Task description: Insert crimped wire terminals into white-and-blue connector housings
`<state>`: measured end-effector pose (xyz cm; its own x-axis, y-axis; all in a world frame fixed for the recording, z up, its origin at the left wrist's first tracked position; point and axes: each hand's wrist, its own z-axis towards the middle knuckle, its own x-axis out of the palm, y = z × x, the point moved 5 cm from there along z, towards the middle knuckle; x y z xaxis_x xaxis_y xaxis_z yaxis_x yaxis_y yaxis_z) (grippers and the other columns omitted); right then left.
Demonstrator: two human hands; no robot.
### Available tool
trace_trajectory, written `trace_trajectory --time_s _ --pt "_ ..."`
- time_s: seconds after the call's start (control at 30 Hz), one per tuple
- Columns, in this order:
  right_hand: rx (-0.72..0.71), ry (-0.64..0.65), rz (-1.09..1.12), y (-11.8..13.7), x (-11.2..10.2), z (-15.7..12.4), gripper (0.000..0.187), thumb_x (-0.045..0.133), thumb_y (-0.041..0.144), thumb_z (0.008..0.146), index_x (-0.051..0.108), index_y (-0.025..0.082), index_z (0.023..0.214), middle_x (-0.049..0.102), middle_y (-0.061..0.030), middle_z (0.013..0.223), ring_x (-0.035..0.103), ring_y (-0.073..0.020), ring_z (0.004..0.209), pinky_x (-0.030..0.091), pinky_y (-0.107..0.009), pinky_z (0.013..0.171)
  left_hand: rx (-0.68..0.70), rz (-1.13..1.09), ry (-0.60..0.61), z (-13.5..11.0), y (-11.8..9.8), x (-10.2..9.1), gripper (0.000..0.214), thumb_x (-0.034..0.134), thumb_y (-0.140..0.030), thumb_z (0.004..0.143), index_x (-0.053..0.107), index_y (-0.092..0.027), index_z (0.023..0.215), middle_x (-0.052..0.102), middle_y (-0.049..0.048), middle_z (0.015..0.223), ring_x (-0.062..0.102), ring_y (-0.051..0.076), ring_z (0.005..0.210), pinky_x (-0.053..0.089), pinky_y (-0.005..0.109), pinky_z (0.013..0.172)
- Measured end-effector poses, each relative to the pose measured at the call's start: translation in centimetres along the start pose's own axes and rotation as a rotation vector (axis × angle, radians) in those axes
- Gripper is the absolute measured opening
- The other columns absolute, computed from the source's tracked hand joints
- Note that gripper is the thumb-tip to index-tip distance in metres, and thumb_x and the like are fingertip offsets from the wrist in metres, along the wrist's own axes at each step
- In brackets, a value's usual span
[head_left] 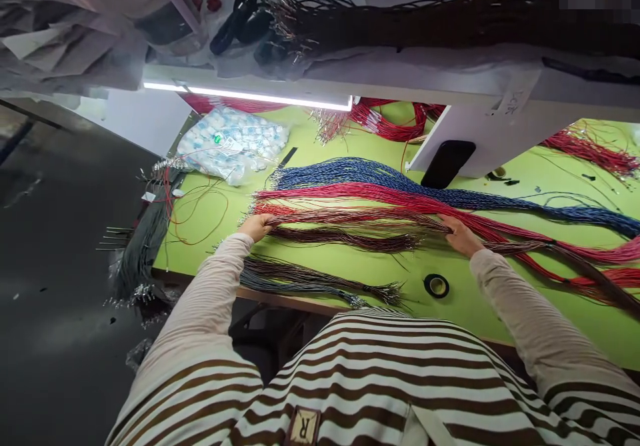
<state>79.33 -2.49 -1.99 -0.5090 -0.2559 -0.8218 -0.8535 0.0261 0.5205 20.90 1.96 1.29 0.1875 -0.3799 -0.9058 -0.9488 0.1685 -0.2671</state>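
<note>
My left hand and my right hand both grip a long bundle of thin dark red wires, stretched across the green tabletop. A maroon wire bundle lies just below it, close to my left hand. Behind lie a red wire bundle and a twisted blue wire bundle. A dark wire bundle with metal-tipped ends lies nearer the table's front edge. A roll of black tape stands to the lower left of my right hand.
A bag of small white packets and loose red wires lie at the far left. A black phone leans against a white shelf support. Above hangs a lit LED strip. More wire bundles lie on the shelf.
</note>
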Motion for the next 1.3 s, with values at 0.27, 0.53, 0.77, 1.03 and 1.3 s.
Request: trace_trajectory --time_s 0.27,0.53,0.77,1.03,1.3 --pt "0.012 0.107 -0.032 -0.5 -0.2 0.2 0.062 0.043 0.008 0.069 0.055 0.016 0.129 0.043 -0.0084 0.144 0.041 -0.0228 0.133 0.038 -0.037 0.109 0.056 0.0 0.046 -1.5 -0.2 2.5 0.039 0.037 -0.039 0.085 0.07 -0.02 0.09 0.065 0.0053 0.091 0.061 0.018 0.082 0.048 0.027 0.079" --pt "-0.163 0.101 -0.178 -1.0 0.0 -0.1 0.05 0.043 0.006 0.067 0.069 0.013 0.108 0.045 -0.0102 0.142 0.041 -0.0278 0.132 0.032 -0.045 0.112 0.092 0.086 0.16 -2.5 -0.3 3.5 0.032 0.04 -0.035 0.083 0.07 -0.023 0.086 0.063 0.0037 0.094 0.062 0.016 0.08 0.047 0.024 0.074" --pt "-0.179 0.049 -0.377 0.0 -0.1 0.0 0.048 0.045 0.006 0.069 0.067 0.015 0.11 0.052 -0.0117 0.134 0.046 -0.0293 0.125 0.034 -0.048 0.11 0.045 0.245 0.176 0.5 0.2 1.9 0.027 0.048 -0.036 0.079 0.069 -0.023 0.092 0.068 0.0074 0.091 0.064 0.022 0.082 0.047 0.029 0.074" --pt "-0.135 -0.035 -0.525 1.4 0.3 -0.6 0.05 0.041 0.005 0.075 0.061 0.016 0.12 0.052 -0.0111 0.132 0.048 -0.0267 0.12 0.041 -0.04 0.102 -0.002 0.387 0.016 1.6 -0.2 0.2 0.034 0.046 -0.022 0.081 0.065 -0.024 0.11 0.068 0.0092 0.103 0.063 0.023 0.094 0.046 0.031 0.081" --pt "0.004 -0.122 -0.549 3.0 0.8 0.4 0.048 0.04 0.008 0.078 0.058 0.012 0.123 0.049 -0.0181 0.133 0.046 -0.0318 0.121 0.045 -0.044 0.096 0.022 0.439 -0.097 0.9 -0.8 0.1 0.047 0.039 -0.008 0.084 0.056 -0.022 0.125 0.058 0.0135 0.125 0.057 0.026 0.106 0.046 0.037 0.085"
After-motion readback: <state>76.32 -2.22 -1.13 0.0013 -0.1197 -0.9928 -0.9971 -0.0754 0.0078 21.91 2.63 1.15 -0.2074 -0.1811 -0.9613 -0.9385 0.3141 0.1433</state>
